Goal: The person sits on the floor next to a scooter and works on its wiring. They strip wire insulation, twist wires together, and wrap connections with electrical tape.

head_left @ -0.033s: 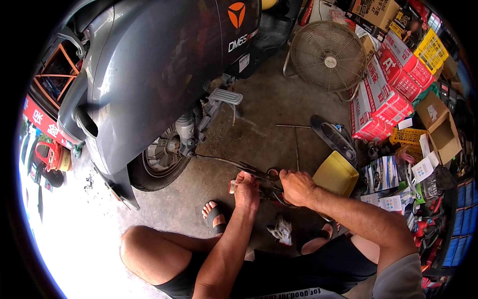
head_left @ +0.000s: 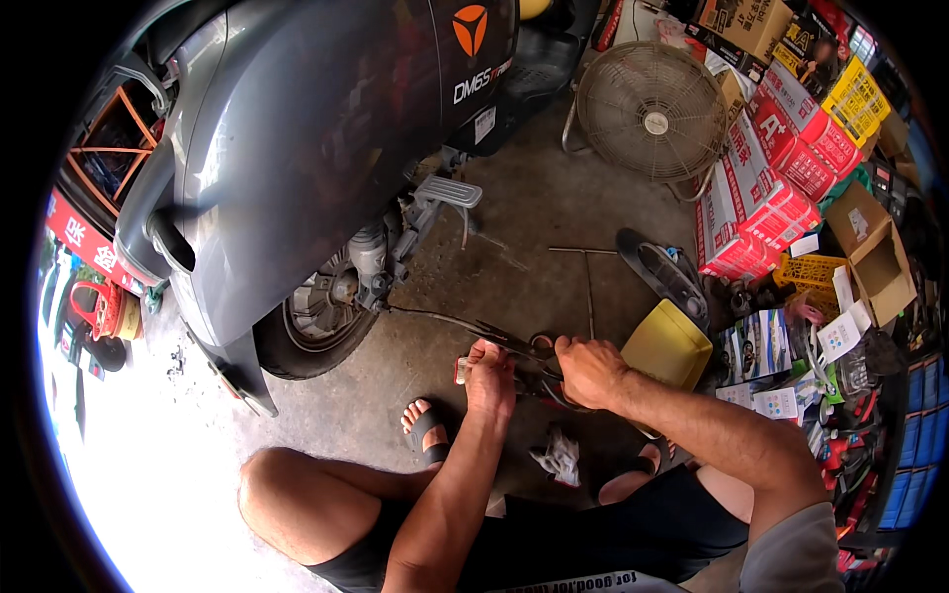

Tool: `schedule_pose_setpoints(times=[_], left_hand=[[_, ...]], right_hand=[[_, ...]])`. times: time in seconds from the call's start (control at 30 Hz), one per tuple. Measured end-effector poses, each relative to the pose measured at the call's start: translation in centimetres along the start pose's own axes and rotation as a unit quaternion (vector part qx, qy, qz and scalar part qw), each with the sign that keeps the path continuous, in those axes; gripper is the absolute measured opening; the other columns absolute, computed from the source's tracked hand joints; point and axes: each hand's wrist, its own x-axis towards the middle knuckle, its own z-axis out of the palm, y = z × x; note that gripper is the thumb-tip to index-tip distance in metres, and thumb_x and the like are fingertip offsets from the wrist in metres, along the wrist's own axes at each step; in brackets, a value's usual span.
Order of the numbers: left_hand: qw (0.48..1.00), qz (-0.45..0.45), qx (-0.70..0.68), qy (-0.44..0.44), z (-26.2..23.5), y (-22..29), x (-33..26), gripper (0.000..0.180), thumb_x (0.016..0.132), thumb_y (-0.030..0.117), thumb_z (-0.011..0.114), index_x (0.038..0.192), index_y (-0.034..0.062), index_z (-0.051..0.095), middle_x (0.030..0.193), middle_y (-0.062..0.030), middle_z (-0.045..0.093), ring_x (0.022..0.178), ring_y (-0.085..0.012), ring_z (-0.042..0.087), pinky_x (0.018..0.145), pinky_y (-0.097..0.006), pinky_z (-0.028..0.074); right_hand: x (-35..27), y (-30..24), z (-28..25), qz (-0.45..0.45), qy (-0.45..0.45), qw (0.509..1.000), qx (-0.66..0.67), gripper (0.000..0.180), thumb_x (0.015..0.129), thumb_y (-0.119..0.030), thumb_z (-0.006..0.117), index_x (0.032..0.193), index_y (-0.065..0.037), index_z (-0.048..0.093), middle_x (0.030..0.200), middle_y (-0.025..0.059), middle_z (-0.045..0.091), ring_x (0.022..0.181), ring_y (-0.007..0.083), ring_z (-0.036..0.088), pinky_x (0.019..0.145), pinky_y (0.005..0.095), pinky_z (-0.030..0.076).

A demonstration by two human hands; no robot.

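Note:
My right hand (head_left: 591,374) is closed around the handles of dark scissors (head_left: 514,343); one finger ring shows beside the knuckles. The blades point up and left, close to a thin dark cable (head_left: 430,314) that runs from the scooter's rear wheel area. Just below the blades, my left hand (head_left: 489,381) is closed, its thumb and fingers pressed together. What it grips is hidden. A small red and white piece (head_left: 461,371) shows at its left side. Under my right hand, dark curved parts are partly covered.
A grey scooter (head_left: 316,128) with its rear wheel (head_left: 316,321) stands at left. A T-handled wrench (head_left: 590,292), a yellow tray (head_left: 672,346) and a crumpled glove (head_left: 560,457) lie on the floor. Beyond are a round fan (head_left: 647,109) and red and white boxes (head_left: 756,203).

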Motion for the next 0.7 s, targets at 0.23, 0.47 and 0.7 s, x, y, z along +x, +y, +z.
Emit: schedule_pose_setpoints(times=[0.23, 0.47, 0.7], left_hand=[[1.000, 0.003, -0.007, 0.001, 0.1, -0.1, 0.0, 0.016, 0.089, 0.005, 0.051, 0.077, 0.0160, 0.051, 0.076, 0.0067, 0.053, 0.069, -0.0079, 0.046, 0.068, -0.025, 0.039], [1.000, 0.002, -0.012, -0.006, -0.2, -0.3, 0.3, 0.015, 0.090, 0.006, 0.052, 0.078, 0.0147, 0.053, 0.075, 0.0055, 0.055, 0.068, -0.0083, 0.047, 0.068, -0.024, 0.038], [0.999, 0.014, -0.027, -0.036, -1.4, -0.5, 0.8, 0.015, 0.092, 0.008, 0.056, 0.077, 0.0139, 0.056, 0.072, 0.0046, 0.055, 0.066, -0.0078, 0.047, 0.064, -0.024, 0.038]], right_hand=[[0.0, -0.3, -0.4, 0.016, -0.018, 1.000, -0.010, 0.029, 0.074, -0.010, 0.054, 0.099, 0.005, 0.051, 0.092, 0.0247, 0.062, 0.082, 0.0378, 0.066, 0.074, 0.0443, 0.053], [0.5, -1.0, -0.8, 0.040, -0.053, 0.998, -0.008, 0.031, 0.076, -0.009, 0.052, 0.103, 0.006, 0.051, 0.099, 0.0254, 0.060, 0.087, 0.0378, 0.065, 0.076, 0.0438, 0.052], [0.4, -1.1, -1.0, 0.026, -0.042, 0.999, -0.008, 0.030, 0.075, -0.009, 0.051, 0.100, 0.006, 0.052, 0.094, 0.0260, 0.062, 0.086, 0.0384, 0.065, 0.076, 0.0436, 0.053]])
